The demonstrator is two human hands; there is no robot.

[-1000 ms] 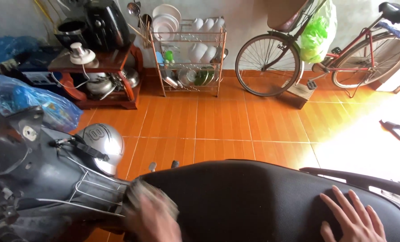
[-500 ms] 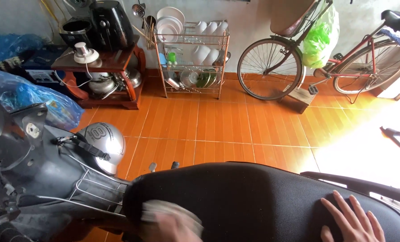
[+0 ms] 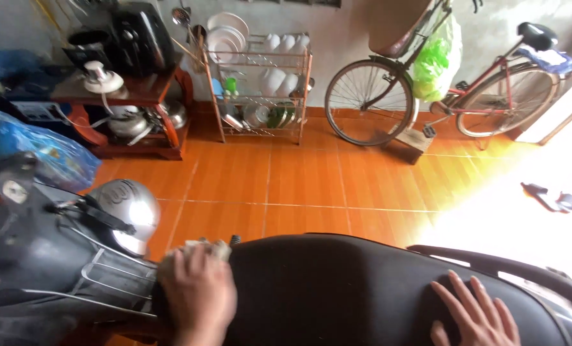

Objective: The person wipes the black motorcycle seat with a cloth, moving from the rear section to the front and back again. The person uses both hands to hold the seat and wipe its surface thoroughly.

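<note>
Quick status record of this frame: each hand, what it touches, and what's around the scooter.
left hand: palm down on a cloth, pressed at the front edge of the black scooter seat
right hand: flat on the seat's rear part, fingers spread, holding nothing
helmet: silver, on the scooter, left of the seat
floor: orange tiles
background: dish rack with bowls and plates, bicycle against the wall, wooden side table
</note>
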